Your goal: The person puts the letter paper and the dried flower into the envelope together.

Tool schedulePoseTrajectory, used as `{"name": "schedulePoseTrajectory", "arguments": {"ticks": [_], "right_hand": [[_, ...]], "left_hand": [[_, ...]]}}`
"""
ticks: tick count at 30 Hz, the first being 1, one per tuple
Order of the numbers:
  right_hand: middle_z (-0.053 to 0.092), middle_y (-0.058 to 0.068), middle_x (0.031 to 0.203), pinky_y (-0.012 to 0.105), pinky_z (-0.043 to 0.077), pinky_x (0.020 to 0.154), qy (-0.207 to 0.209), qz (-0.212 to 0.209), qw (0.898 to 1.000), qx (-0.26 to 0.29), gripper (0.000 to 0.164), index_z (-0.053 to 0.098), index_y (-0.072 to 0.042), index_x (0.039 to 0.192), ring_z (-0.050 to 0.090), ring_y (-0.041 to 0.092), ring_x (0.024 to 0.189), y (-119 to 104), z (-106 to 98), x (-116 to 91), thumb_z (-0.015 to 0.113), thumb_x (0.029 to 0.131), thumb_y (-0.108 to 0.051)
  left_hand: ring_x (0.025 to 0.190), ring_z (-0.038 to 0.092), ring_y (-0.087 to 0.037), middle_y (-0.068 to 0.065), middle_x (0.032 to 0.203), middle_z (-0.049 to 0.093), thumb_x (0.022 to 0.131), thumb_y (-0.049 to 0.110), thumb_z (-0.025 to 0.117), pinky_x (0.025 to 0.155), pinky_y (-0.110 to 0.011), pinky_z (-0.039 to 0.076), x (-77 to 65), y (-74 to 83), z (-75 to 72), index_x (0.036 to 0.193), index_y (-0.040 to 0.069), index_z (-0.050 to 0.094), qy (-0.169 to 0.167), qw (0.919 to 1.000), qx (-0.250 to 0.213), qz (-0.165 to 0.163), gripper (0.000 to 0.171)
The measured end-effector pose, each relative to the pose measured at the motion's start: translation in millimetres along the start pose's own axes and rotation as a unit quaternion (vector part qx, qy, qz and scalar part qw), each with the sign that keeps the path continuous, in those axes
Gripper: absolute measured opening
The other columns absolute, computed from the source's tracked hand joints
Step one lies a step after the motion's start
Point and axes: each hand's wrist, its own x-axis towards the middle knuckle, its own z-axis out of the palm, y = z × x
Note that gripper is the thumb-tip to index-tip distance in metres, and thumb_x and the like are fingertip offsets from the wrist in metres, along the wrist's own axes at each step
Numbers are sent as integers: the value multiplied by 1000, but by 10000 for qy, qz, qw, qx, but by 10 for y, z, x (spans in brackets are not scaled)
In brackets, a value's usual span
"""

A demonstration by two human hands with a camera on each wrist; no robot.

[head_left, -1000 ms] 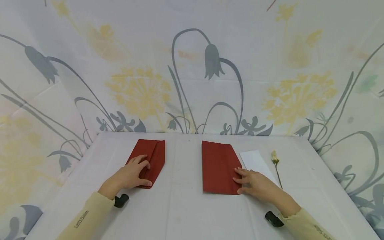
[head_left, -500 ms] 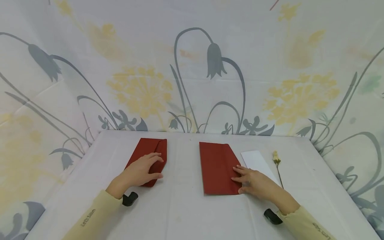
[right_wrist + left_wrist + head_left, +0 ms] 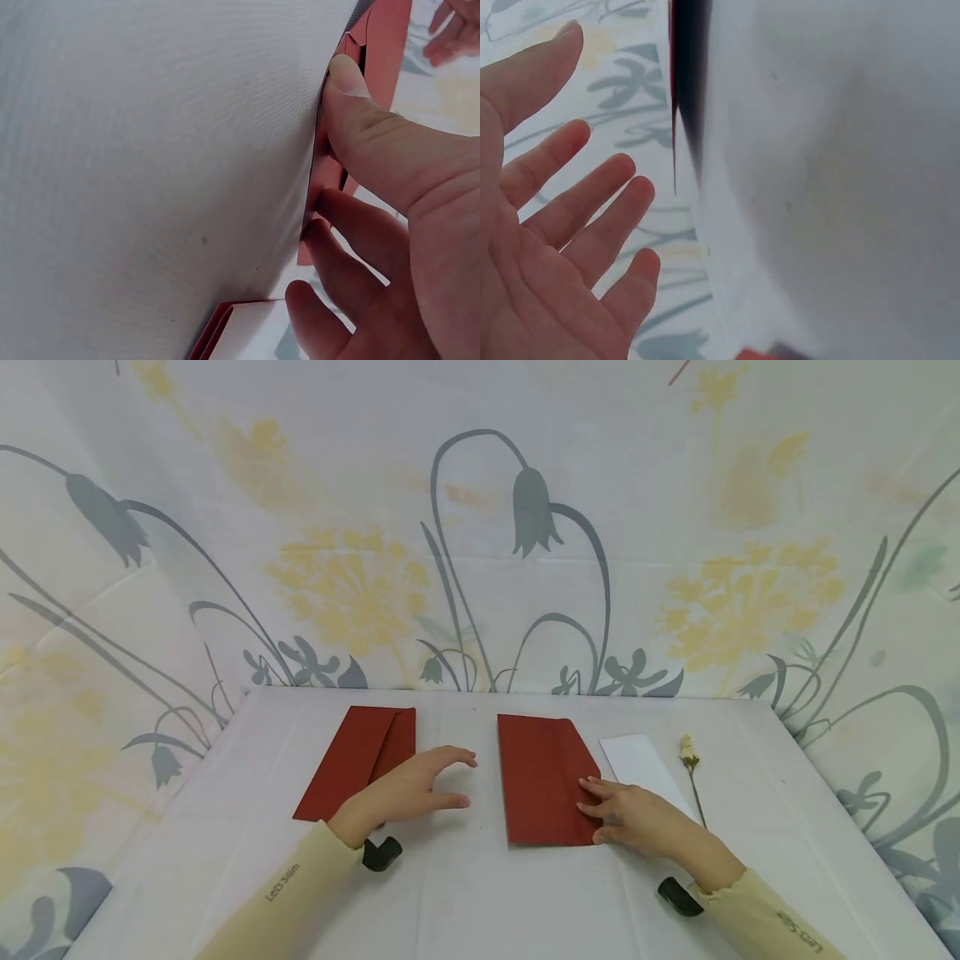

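With twelve o'clock at the far edge of the counter (image 3: 457, 902), the left envelope (image 3: 348, 760) lies at ten from the middle, red, its flap folded over on the three o'clock side; the right envelope (image 3: 532, 777), also red, lies at two, its flap side facing three; the left hand (image 3: 405, 789) hangs between them, its grip released, fingers and thumb parted and pointing to about three, holding nothing; it is apart from the right envelope, while its wrist hides the five o'clock corner of the left one in the head view; the right hand (image 3: 637, 818) rests at four on the right envelope, its fingertips touching the flap and its thumb by the near edge, this grip relaxed rather than clenched.

From the right hand, a white card (image 3: 645, 764) lies at about twelve, partly hidden behind the hand; beyond it, at one to two, lies a flower (image 3: 688, 752), its head towards twelve and its stem running to five; each wrist bears a black device (image 3: 382, 854) below a pale yellow sleeve (image 3: 296, 893) with lettering; a cloth (image 3: 480, 568) with grey and yellow flowers stands behind the counter.
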Motion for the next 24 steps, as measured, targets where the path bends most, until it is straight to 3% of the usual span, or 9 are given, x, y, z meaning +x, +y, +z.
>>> {"name": "schedulePoseTrajectory", "arguments": {"ticks": [10, 17, 24], "right_hand": [[50, 27, 142, 51, 47, 97, -4, 25, 10000, 3, 49, 68, 2, 123, 47, 46, 130, -54, -28, 22, 80, 83, -24], [50, 26, 142, 52, 47, 98, -32, 208, 9997, 124, 48, 68, 1, 123, 47, 45, 132, -64, -30, 23, 81, 82, -21], [51, 25, 142, 51, 48, 97, -15, 259, 9996, 117, 47, 69, 0, 122, 48, 44, 130, -64, -29, 17, 81, 82, -20]], "left_hand": [[136, 43, -18, 2, 146, 49, 92, 32, 73, 109, -41, 39, 400, 143, 186, 144, 15, 49, -317, 9990, -180, 249, 59], [137, 43, -20, -5, 147, 51, 88, 27, 79, 111, -42, 36, 667, 246, 314, 151, 12, 39, -544, 9957, -502, 549, 76], [140, 36, -12, 3, 152, 43, 80, 30, 86, 111, -32, 34, 898, 312, 427, 155, 18, 33, -955, 9942, -191, 463, 92]]}}
